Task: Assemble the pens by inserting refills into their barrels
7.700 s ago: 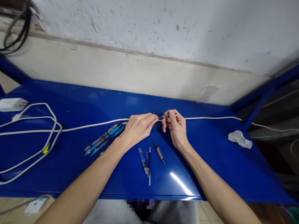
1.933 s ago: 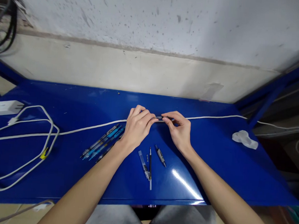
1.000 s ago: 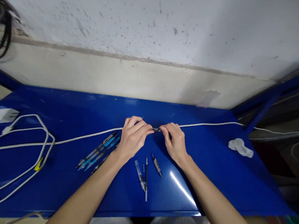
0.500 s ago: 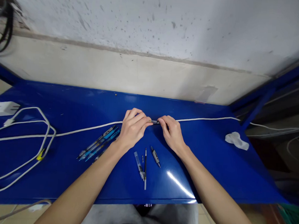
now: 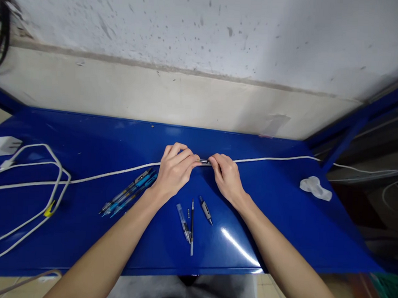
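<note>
My left hand (image 5: 177, 168) and my right hand (image 5: 226, 171) pinch the two ends of a short, slim pen part (image 5: 203, 162) above the blue shelf. Its ends are hidden by my fingers, so its exact kind does not show. Nearer to me lie a clear pen barrel (image 5: 183, 221), a dark ink refill (image 5: 192, 227), a tiny spring-like piece (image 5: 188, 213) and a grey pen section with a clip (image 5: 206, 210). Left of my left wrist rests a bunch of blue and clear pens (image 5: 130, 192), partly covered by my forearm.
A white cable (image 5: 116, 171) runs across the blue shelf (image 5: 282, 217) behind my hands and loops at the left, by a white charger (image 5: 2, 146). Crumpled white material (image 5: 315, 187) lies at the right. A pale wall (image 5: 189, 94) closes off the back.
Both hands keep their grip on the pen part, and the gap between them stays about the same. The view has shifted slightly; the loose parts lie as before.
</note>
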